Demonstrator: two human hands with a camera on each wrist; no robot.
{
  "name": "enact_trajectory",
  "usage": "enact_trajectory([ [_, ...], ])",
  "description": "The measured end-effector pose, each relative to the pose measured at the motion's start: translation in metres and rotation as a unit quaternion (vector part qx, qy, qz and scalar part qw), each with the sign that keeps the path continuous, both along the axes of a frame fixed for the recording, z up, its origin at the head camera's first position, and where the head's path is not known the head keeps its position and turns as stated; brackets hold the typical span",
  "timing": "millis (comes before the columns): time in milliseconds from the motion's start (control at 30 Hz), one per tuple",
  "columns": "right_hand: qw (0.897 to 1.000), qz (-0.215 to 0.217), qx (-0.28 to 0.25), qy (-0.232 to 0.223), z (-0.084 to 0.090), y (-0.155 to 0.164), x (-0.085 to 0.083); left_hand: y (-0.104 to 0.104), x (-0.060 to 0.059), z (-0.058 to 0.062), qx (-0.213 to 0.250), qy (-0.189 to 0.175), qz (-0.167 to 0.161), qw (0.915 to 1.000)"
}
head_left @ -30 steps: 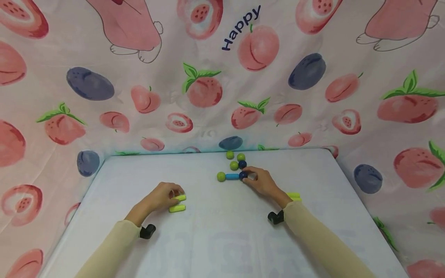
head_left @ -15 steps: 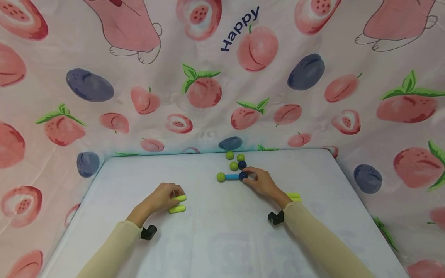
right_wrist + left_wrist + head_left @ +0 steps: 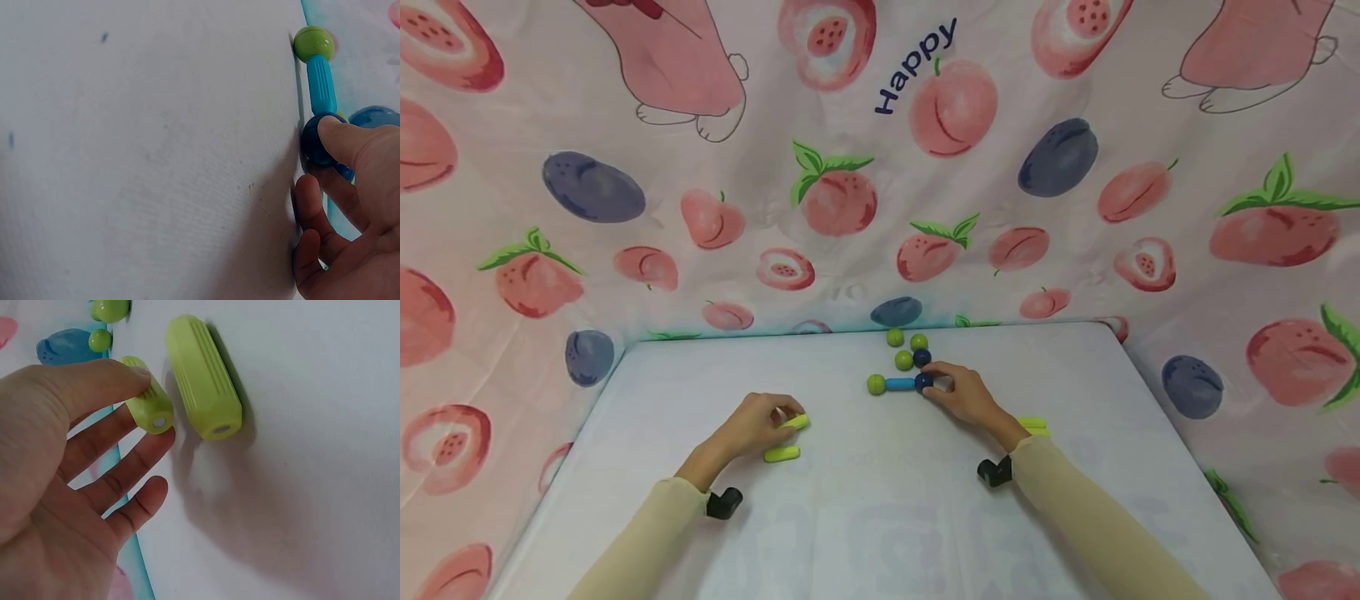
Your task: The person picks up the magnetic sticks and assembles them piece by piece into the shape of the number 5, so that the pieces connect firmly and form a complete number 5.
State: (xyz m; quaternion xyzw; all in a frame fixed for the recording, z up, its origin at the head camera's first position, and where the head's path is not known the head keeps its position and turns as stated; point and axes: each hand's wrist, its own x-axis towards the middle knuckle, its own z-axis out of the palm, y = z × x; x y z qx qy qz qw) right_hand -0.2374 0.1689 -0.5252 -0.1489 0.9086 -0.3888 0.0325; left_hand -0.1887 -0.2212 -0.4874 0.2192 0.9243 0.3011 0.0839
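My left hand (image 3: 765, 423) pinches a yellow-green magnetic rod (image 3: 149, 403) between thumb and fingers; a silvery magnet shows in its end. Just beside it a second yellow-green rod (image 3: 203, 378) lies on the white table. With thumb and fingers my right hand (image 3: 961, 392) grips a dark blue ball (image 3: 319, 140). This ball sits at one end of a blue rod (image 3: 900, 384), whose other end carries a green ball (image 3: 876, 384). In the head view this joined piece lies crosswise near the back of the table.
Behind the joined piece are three loose green balls, one of them a green ball (image 3: 904, 360) beside another dark blue ball (image 3: 922, 357). More yellow-green rods (image 3: 1033, 425) lie partly behind the right forearm. A fruit-print cloth (image 3: 842, 275) hangs along the table's back edge.
My left hand has lifted its yellow-green rod slightly and tilted it, moving it a little to the right and away from the other rod. The right hand keeps its grip on the dark blue ball.
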Motion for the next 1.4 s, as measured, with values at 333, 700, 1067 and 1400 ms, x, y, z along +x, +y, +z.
enact_trajectory([
  [333,1.0,-0.001,0.0,0.001,0.0,0.0,0.0,0.007,0.0,0.003,0.047,-0.007,-0.003,0.9988],
  [700,1.0,-0.001,0.003,0.004,0.0,0.0,0.0,0.022,-0.003,0.003,0.08,-0.016,-0.022,0.9964],
  [1067,1.0,0.002,0.002,0.006,-0.002,0.0,0.0,0.046,-0.01,-0.001,0.125,-0.075,-0.025,0.9889],
  [1400,1.0,-0.001,0.001,0.008,-0.002,0.0,0.0,0.07,-0.019,-0.008,0.156,-0.093,-0.021,0.9832],
])
